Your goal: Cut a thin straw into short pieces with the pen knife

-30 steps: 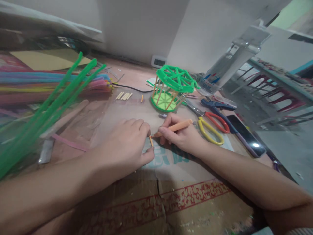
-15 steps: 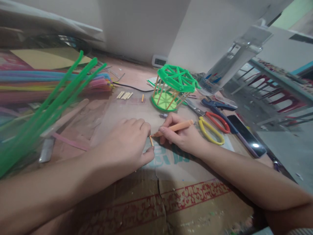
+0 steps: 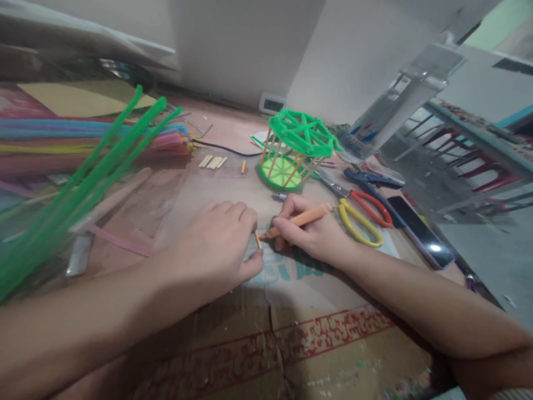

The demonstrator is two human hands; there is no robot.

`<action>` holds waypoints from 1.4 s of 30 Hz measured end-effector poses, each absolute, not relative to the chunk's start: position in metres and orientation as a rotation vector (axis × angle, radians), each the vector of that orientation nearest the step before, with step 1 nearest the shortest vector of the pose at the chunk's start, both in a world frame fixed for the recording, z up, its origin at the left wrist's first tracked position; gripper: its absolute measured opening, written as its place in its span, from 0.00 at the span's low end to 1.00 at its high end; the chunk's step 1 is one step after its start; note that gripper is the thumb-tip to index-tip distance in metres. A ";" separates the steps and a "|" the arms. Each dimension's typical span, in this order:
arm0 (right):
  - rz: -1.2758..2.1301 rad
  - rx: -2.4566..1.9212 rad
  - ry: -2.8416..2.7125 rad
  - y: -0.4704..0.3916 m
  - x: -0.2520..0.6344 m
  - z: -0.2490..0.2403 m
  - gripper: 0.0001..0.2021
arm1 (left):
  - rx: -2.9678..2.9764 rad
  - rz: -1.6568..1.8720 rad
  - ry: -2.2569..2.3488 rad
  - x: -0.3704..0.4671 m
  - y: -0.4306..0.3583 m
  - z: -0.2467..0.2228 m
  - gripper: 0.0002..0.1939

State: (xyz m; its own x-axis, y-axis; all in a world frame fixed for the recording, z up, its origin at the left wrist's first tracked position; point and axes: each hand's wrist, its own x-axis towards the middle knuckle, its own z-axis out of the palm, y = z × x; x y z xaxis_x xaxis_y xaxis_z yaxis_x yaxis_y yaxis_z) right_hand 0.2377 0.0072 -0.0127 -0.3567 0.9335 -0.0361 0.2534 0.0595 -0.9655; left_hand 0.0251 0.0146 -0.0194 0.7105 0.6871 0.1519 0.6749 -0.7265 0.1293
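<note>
Between the thumb and index finger of my left hand is a short thin wooden stick, held at its two ends. My right hand grips an orange marker, its tip touching or very near the side of the stick. Beyond the hands stands a round frame with a green fuzzy top, wooden posts and a green base. Several short pale sticks lie to its left, with one orange stick beside them.
Green pipe cleaners rise at the left before a colourful bundle. On the right are scissors, blue-handled pliers, a phone and a clear bottle. A small white device stands by the wall.
The marker's tip has moved slightly down along the stick, toward my left thumb. My left hand has stayed almost still.
</note>
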 end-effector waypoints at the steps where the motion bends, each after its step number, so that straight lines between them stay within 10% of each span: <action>1: 1.328 -1.205 -1.691 0.007 0.238 -0.013 0.19 | 2.841 0.279 1.140 0.025 0.015 -0.019 0.11; 42: 1.400 -1.092 -1.707 0.005 0.240 -0.014 0.17 | 2.774 0.224 1.124 0.024 0.012 -0.014 0.10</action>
